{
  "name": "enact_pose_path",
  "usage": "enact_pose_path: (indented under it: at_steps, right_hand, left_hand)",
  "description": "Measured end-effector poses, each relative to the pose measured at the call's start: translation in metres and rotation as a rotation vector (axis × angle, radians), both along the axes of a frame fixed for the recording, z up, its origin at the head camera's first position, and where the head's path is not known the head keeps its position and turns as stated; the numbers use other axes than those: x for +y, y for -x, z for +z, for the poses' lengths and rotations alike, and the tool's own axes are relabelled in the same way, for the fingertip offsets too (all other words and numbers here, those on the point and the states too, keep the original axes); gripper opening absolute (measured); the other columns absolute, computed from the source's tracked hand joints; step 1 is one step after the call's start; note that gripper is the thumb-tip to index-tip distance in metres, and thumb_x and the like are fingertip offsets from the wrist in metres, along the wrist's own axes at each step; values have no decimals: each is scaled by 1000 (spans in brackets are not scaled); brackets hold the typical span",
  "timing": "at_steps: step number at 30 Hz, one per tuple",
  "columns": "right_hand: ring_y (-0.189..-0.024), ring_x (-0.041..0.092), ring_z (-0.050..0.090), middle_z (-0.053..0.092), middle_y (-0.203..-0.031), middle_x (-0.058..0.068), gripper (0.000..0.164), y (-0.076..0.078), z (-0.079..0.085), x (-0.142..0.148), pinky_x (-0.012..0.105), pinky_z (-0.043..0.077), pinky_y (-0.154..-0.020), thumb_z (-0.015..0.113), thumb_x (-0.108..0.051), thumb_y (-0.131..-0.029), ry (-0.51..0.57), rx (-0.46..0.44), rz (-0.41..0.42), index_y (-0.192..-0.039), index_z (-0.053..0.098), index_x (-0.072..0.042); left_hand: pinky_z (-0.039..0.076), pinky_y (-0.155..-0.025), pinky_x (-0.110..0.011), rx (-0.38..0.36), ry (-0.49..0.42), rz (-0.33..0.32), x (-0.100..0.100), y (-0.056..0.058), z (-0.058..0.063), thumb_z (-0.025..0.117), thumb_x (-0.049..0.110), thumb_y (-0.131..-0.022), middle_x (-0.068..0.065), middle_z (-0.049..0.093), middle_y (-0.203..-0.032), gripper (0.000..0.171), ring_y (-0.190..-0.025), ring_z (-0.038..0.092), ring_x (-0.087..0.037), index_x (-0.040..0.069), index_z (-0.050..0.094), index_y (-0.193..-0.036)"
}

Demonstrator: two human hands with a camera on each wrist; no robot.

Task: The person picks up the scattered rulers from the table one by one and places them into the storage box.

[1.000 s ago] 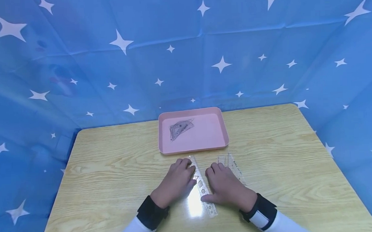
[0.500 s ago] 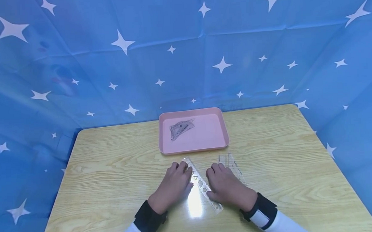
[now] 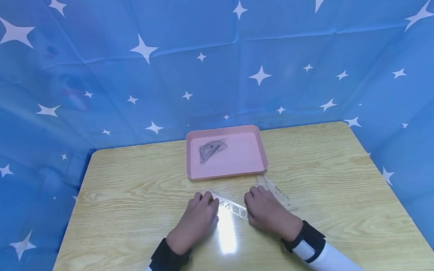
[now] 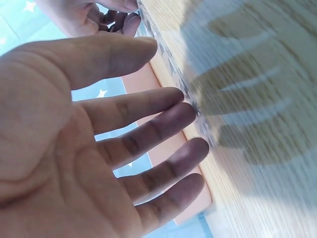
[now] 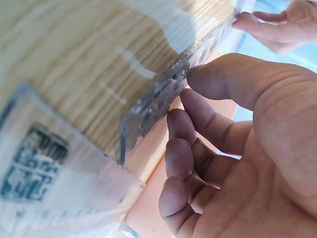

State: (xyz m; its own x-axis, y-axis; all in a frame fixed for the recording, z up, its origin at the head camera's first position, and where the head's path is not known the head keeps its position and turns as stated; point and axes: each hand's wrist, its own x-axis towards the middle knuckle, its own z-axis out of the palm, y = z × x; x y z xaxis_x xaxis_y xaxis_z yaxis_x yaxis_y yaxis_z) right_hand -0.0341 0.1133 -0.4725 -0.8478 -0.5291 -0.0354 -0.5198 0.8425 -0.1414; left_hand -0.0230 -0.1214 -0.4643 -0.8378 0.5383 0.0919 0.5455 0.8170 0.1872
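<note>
A clear ruler (image 3: pixel 231 207) with cut-out shapes lies slanted on the table between my two hands. My left hand (image 3: pixel 198 218) is at its far left end, fingers fairly straight; in the left wrist view the fingertips (image 4: pixel 189 113) meet the ruler's edge. My right hand (image 3: pixel 268 209) is at the other end with curled fingers. Its thumb and index tips pinch at the ruler (image 5: pixel 156 106) in the right wrist view. Partly under the right hand lies a clear, slant-edged plastic piece (image 3: pixel 279 196), like a set square, with dark printing and tick marks.
Behind the hands stands a shallow pink tray (image 3: pixel 240 174) holding a clear protractor (image 3: pixel 214 148) that overlaps another clear drawing piece. The wood-grain table (image 3: pixel 132 186) ends against a blue, star-printed cloth (image 3: pixel 215 79).
The ruler has turned from steep to nearly crosswise, its far end swinging left. My left hand has shifted slightly left and toward me. The slant-edged piece by my right hand has shifted slightly.
</note>
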Motion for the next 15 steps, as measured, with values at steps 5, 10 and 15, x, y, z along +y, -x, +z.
enact_pose_path:
  at_steps: [5,10,15]
  right_hand:
    - [-69,18,37,48,-78,2,12,5,-1,0,27,32,-59,60,-19,-86,-9,26,-5,-88,59,-7]
    - [-67,17,38,50,-76,2,13,10,-1,0,27,32,-57,61,-19,-87,-28,69,-9,-86,61,-6]
    - [-67,17,40,54,-77,2,12,14,-2,-1,27,33,-57,60,-19,-89,-43,72,-13,-86,63,-7]
  left_hand:
    - [39,-65,-34,-12,0,13,-3,-3,1,65,16,-83,-5,55,-92,11,-82,47,-25,10,66,-92]
    - [35,-63,-32,-23,-14,24,-5,-6,3,63,14,-82,-2,51,-84,3,-77,44,-23,11,62,-82]
    - [32,-62,-29,-36,-18,28,-6,-6,4,62,13,-82,0,49,-80,6,-73,41,-20,11,59,-77]
